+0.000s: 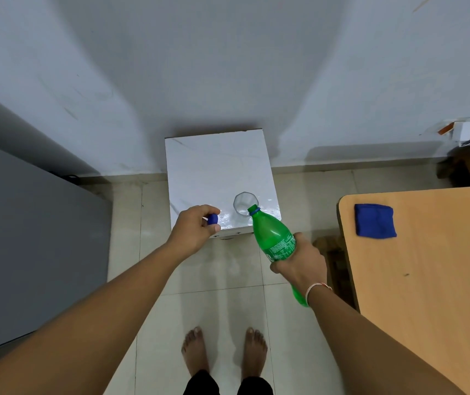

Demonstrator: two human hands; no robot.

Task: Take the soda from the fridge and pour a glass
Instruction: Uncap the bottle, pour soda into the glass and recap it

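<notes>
My right hand (302, 265) grips a green soda bottle (270, 235) around its labelled middle. The bottle is tilted, its open neck pointing at the rim of a clear glass (242, 203). The glass stands upright near the front right corner of a small white table (216, 166). I cannot tell whether any soda is flowing or is in the glass. My left hand (193, 228) holds the blue bottle cap (213, 219) between its fingers, over the table's front left edge.
A grey fridge (28, 238) stands at the left. A wooden table (427, 280) with a folded blue cloth (374, 220) is at the right. The white table stands against the wall. My bare feet (223, 352) are on the tiled floor.
</notes>
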